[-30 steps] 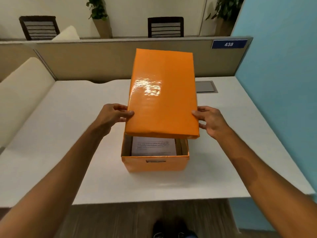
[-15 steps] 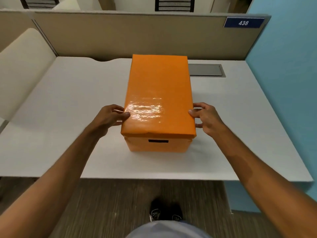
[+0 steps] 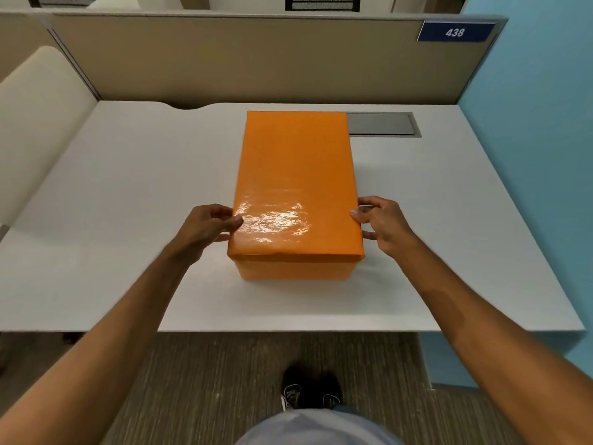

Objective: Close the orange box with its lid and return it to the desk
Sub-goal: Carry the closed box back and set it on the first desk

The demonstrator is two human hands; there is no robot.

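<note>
The orange box (image 3: 293,269) stands on the white desk (image 3: 128,194), near its middle. The glossy orange lid (image 3: 295,175) lies flat over the box and covers it fully; the inside is hidden. My left hand (image 3: 205,228) grips the lid's left edge near the front corner, thumb on top. My right hand (image 3: 383,221) holds the lid's right edge near the front corner, thumb on the rim and fingers down the side.
A grey cable hatch (image 3: 383,124) sits in the desk right behind the box. A beige partition (image 3: 256,59) with a blue "438" sign (image 3: 455,32) closes the back; a blue wall (image 3: 539,155) bounds the right. A cream cushion (image 3: 35,117) lies left.
The lid was tilted up over the open box with paper showing inside; it has come down flat onto the box. Both hands stayed on its side edges.
</note>
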